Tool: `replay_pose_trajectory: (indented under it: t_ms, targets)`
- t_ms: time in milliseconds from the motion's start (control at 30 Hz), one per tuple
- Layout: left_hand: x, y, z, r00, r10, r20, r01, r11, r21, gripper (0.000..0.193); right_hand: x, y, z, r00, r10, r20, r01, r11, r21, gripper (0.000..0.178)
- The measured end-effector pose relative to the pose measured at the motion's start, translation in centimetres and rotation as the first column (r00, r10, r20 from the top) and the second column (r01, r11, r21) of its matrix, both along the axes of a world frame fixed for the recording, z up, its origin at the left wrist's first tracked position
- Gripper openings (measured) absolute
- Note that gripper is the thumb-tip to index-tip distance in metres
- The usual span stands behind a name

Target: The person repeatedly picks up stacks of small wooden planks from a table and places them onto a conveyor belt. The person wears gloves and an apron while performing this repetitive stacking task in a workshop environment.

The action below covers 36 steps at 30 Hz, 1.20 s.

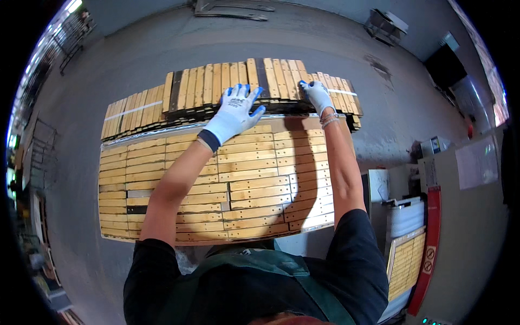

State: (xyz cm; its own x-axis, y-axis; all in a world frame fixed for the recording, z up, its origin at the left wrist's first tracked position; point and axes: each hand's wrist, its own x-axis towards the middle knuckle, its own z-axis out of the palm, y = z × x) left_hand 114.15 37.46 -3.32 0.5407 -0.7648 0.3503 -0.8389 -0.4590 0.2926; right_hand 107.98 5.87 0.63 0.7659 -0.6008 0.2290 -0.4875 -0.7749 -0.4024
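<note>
Both my hands wear white gloves with blue fingertips. My left hand [238, 110] lies with spread fingers on the near part of a raised row of wooden slats [211, 81], beside a dark slat [262, 78]. At the right end of that row, my right hand [318, 96] has its fingers curled around the edge of the end slats; its palm side is hidden. Lower bundles of slats with white straps [134, 111] extend to either side. Nearer to me lies a broad layer of slats [249, 176] in long rows, many with small dark holes.
On the right stand a grey cabinet [460, 216] with a red strip [428, 249] and another slat stack [405, 262]. A cart [386, 26] and a pallet jack [233, 12] are at the back. Wire racks [43, 154] stand at left.
</note>
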Motion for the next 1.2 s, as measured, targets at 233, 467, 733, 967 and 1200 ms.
replay_pose_trajectory:
  t_ms: [233,467,733,967,1200]
  targets:
    - [0.4,1.6,-2.4,0.994,0.068,0.092,-0.057,0.992,-0.116,0.071,2.2,4.6,-0.2,0.999,-0.010,0.033,0.024,0.887,-0.461,0.039]
    - [-3.5,4.9,-1.2,0.976,0.036,0.213,0.048,0.924,-0.378,0.067,-4.2,0.0,3.0,0.787,0.122,0.604,-0.020,0.985,-0.173,0.021]
    - [-14.5,29.8,-7.1,0.945,0.256,-0.202,-0.297,0.933,-0.205,0.043,-9.6,22.7,1.4,0.891,0.294,0.345,-0.453,0.521,0.724,0.038]
    - [-14.0,38.7,-13.1,0.923,0.365,-0.124,-0.367,0.930,0.013,0.053,-5.4,39.9,-5.5,0.718,0.696,-0.027,-0.363,0.408,0.838,0.039]
    - [-14.2,40.2,-14.4,0.916,0.378,-0.134,-0.384,0.923,-0.021,0.056,-3.3,49.4,-10.8,0.373,0.861,-0.346,-0.884,0.443,0.150,0.049]
